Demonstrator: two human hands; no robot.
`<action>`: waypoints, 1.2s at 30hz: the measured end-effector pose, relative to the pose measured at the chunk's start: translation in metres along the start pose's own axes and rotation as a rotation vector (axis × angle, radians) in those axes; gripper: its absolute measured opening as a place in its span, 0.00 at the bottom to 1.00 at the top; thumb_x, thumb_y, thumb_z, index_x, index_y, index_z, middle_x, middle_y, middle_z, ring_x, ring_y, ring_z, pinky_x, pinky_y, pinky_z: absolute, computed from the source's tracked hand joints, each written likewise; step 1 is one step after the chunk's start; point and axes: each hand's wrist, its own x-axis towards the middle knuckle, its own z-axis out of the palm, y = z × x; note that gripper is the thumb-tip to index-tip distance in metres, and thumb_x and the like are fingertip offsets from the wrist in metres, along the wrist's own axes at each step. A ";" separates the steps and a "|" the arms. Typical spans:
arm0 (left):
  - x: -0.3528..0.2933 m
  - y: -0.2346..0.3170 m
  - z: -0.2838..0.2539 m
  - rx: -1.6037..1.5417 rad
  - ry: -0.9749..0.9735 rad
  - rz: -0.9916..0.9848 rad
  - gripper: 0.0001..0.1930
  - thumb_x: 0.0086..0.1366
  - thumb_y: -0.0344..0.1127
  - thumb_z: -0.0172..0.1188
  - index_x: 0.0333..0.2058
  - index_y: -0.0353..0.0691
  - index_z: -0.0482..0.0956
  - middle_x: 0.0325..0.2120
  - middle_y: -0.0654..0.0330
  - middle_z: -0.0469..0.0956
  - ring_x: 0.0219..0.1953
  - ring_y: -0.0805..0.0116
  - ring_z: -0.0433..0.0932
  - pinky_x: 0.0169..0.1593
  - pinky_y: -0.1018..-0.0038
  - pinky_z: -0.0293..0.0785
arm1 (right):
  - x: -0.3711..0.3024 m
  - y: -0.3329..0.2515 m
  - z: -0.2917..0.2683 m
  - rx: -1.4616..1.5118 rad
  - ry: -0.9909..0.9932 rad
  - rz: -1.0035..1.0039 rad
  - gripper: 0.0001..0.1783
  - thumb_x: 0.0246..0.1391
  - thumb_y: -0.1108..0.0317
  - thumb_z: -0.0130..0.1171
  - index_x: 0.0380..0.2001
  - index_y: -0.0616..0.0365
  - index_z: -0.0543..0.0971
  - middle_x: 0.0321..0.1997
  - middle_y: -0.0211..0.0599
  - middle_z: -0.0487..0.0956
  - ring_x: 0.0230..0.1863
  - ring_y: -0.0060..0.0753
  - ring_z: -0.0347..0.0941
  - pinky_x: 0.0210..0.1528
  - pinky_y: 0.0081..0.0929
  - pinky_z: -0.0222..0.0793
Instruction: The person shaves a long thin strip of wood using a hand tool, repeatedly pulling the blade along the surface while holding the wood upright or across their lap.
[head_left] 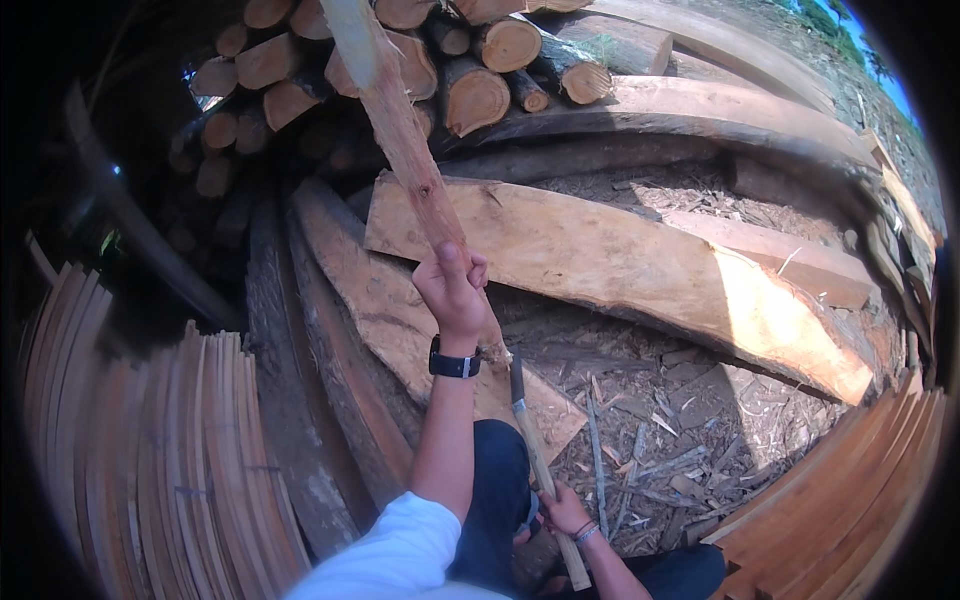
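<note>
Head view: looks down past the person's white sleeve [385, 545] and dark trousers [497, 495] to a yard of cut timber.
Left hand: the left hand [452, 285] is closed around a long wooden strip [408, 150], thumb lying up along its face; a dark watch [454, 361] sits on that wrist.
Wooden strip: held aslant in front of the person, with ragged edges and a paler patch high up; its upper end runs out of the picture's top edge, its lower end comes down beside the tool's metal part.
Right hand: the right hand [568, 512] is curled around the lower part of a tool's wooden handle [537, 448], the handle's end poking out below the fist; a bracelet [587, 533] circles the wrist.
Tool: a dark metal part [517, 382] tops the handle, right at the strip's lower end; whether the two touch I cannot tell.
Slab: a broad slab [590, 255] lies across the middle, sunlit near its right end, the strip passing in front of its left end.
Logs: a pile of logs [476, 97] shows its cut ends behind.
Boards: thin boards [190, 430] stand packed at left; more planks [835, 500] lie at lower right.
Ground: wood chips [650, 430] litter the ground.
</note>
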 end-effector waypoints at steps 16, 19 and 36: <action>0.010 0.005 -0.017 -0.040 0.152 -0.011 0.28 0.65 0.58 0.47 0.20 0.34 0.67 0.10 0.66 0.62 0.12 0.80 0.60 0.17 0.83 0.54 | -0.019 -0.032 0.011 -0.634 0.367 -0.095 0.14 0.56 0.65 0.45 0.37 0.65 0.62 0.26 0.64 0.75 0.33 0.65 0.74 0.37 0.55 0.70; 0.009 0.006 -0.008 -0.016 0.149 -0.008 0.28 0.65 0.58 0.47 0.20 0.35 0.67 0.10 0.66 0.62 0.12 0.80 0.59 0.17 0.83 0.55 | -0.009 -0.017 0.006 -0.601 0.407 -0.095 0.17 0.54 0.64 0.51 0.38 0.66 0.62 0.26 0.65 0.75 0.32 0.68 0.73 0.37 0.56 0.69; 0.010 0.007 -0.014 0.058 0.206 0.002 0.29 0.66 0.59 0.43 0.20 0.36 0.66 0.11 0.66 0.62 0.13 0.80 0.60 0.17 0.84 0.53 | 0.006 0.016 0.022 -0.744 0.236 0.051 0.10 0.52 0.71 0.43 0.38 0.63 0.64 0.37 0.63 0.74 0.40 0.62 0.73 0.42 0.51 0.71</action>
